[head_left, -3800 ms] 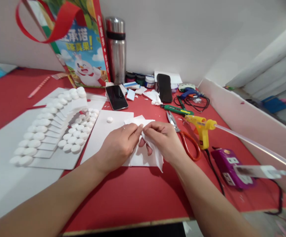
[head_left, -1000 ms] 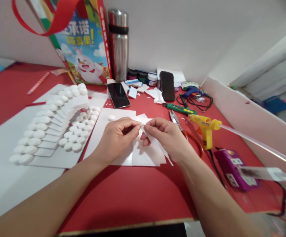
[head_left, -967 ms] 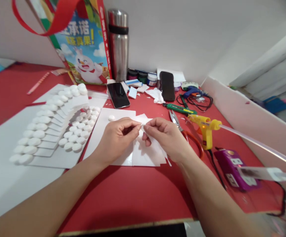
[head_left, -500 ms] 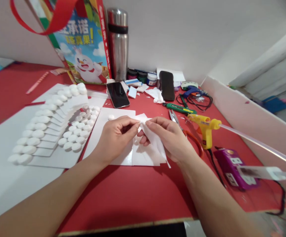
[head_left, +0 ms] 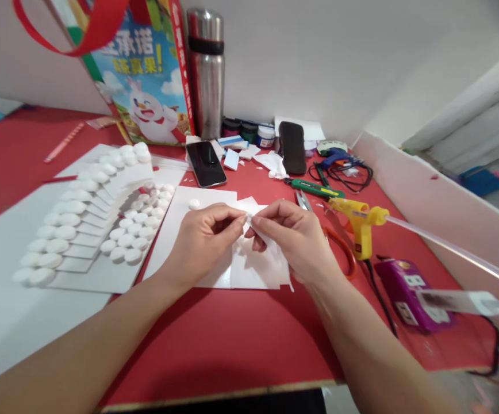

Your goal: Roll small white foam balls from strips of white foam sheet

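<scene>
Honestly, the red desk (head_left: 215,345) is the first worry: it's crowded along the back and right, so a stray elbow could send stuff sliding. The carrier bag (head_left: 144,115) at upper left looks top-heavy to me, and if it tipped forward it'd probably land on the curved run of white discs (head_left: 64,232) at left. Can't tell whether those discs are stuck down; if they're loose, a bump from the left forearm just below them might wreck the spacing. Then the hands: left hand (head_left: 204,238) and right hand (head_left: 295,233) meet in the centre of the frame, thumb and finger of each pinching the same small white piece (head_left: 249,218), just above the white sheets (head_left: 260,264). Yellow glue gun (head_left: 364,230) sits right of centre with its nozzle end towards the right hand, and I can't tell if it's hot, so a careless swing that way could mean a burn or a snagged cord. Scissors (head_left: 345,259) are tucked right beside that wrist too, easy to knock. Smallest thing, likeliest fail: the pinched piece is mostly hidden by fingertips and looks soft, so squeezing or tugging unevenly might tear or crumple it.
</scene>
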The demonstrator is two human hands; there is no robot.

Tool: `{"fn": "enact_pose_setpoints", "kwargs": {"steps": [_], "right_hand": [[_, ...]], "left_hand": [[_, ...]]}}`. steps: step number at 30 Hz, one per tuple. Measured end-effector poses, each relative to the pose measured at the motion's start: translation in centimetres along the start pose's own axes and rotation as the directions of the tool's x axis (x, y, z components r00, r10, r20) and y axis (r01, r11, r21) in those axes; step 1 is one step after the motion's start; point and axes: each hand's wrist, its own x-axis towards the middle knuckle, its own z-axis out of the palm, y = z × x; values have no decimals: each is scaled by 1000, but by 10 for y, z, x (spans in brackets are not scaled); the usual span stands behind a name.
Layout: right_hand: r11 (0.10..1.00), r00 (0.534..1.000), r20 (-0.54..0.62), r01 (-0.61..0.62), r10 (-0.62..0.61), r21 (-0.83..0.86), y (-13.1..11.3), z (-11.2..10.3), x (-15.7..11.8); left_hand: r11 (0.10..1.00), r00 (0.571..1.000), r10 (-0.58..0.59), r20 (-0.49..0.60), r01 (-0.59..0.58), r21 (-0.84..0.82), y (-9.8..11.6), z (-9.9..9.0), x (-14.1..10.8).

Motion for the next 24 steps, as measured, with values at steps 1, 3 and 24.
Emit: {"fn": "enact_pose_setpoints", "kwargs": {"steps": [1, 3, 24], "right_hand": [[995, 998, -28, 50, -52, -85, 1, 2, -1], [950, 984, -88, 125, -156, -286, 4, 5, -3], [976, 988, -75, 122, -137, -180, 6, 7, -10]], "left_hand": [[1000, 1000, -1, -13, 1, 2, -1, 1, 0], [999, 999, 23, -33, -22, 26, -3, 3, -1], [614, 804, 575, 151, -546, 570, -13, 1, -6]]}}
